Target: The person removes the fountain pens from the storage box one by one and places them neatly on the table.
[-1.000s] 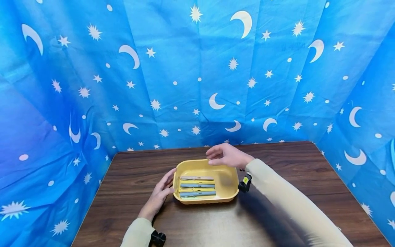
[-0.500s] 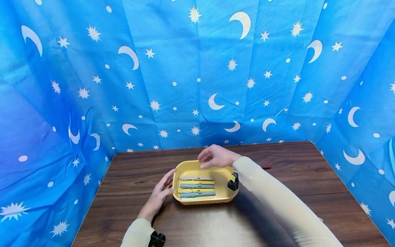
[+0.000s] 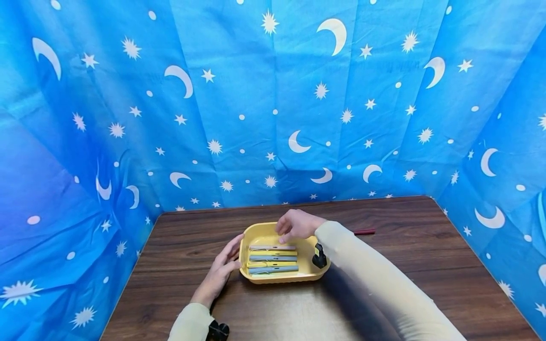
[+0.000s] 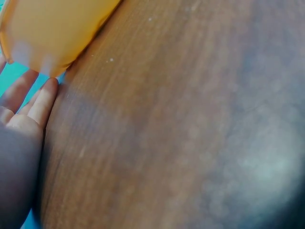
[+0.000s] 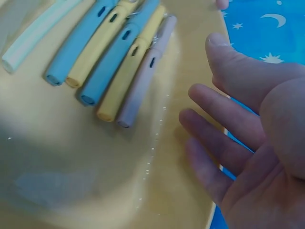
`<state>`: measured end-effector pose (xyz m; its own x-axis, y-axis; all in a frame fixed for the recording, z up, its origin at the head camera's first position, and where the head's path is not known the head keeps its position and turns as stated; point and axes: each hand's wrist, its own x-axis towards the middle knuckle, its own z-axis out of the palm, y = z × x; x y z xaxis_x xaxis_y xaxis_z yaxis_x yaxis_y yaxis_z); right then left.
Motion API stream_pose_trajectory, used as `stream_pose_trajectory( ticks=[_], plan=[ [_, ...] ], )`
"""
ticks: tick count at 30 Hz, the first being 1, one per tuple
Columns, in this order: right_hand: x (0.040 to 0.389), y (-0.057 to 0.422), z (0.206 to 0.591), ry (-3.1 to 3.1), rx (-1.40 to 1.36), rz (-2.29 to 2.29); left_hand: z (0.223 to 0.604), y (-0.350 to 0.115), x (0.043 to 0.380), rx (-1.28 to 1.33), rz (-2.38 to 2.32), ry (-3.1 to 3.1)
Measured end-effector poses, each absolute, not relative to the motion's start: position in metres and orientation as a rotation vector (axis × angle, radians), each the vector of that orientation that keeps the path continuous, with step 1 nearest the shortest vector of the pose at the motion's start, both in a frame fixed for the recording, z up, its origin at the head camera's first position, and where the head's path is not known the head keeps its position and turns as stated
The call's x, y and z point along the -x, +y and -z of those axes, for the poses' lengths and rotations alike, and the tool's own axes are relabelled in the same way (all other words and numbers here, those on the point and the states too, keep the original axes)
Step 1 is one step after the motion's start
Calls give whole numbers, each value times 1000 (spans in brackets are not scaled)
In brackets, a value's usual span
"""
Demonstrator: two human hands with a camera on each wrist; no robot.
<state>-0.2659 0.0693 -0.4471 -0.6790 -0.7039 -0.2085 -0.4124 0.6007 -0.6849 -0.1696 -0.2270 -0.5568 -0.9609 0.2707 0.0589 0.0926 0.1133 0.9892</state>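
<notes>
Several capped pens lie side by side in a yellow plastic tray (image 3: pixel 313 273): a lilac pen (image 3: pixel 273 247) at the back, then yellow and blue ones. A pale green pen (image 5: pixel 35 38) shows at the other end of the row in the right wrist view. My right hand (image 3: pixel 296 224) hangs over the tray's back part, close to the lilac pen, its fingers loosely bent and holding nothing. At the tray's left end, my left hand (image 3: pixel 219 270) touches the outer wall, fingers extended. The left wrist view shows those fingertips (image 4: pixel 46 93) against the tray wall.
A dark red pen-like stick (image 3: pixel 364 232) lies on the brown wooden table (image 3: pixel 170 265), right of the tray and behind the right sleeve. Blue cloth (image 3: pixel 264 94) with moons and stars hangs around the table's back and sides.
My right hand has moved left and then lower over the tray. The dark red stick has come into sight behind the sleeve. My left hand, the tray and the pens stay put.
</notes>
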Motion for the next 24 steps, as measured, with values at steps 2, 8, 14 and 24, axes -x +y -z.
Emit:
stream_pose_trajectory(
  ticks=[2,8,14,24],
  plan=[
    [265,69,450,2377,880,819,557,-227,170,-369,-1967,2243],
    [262,67,459,2373,844,782,558,-228,168,-367,-1961,2239],
    [262,64,459,2383,858,763,558,-229,167,-383,-1980,2212],
    [262,58,464,2409,873,706,558,-229,169,-401,-1985,2214]
  ],
)
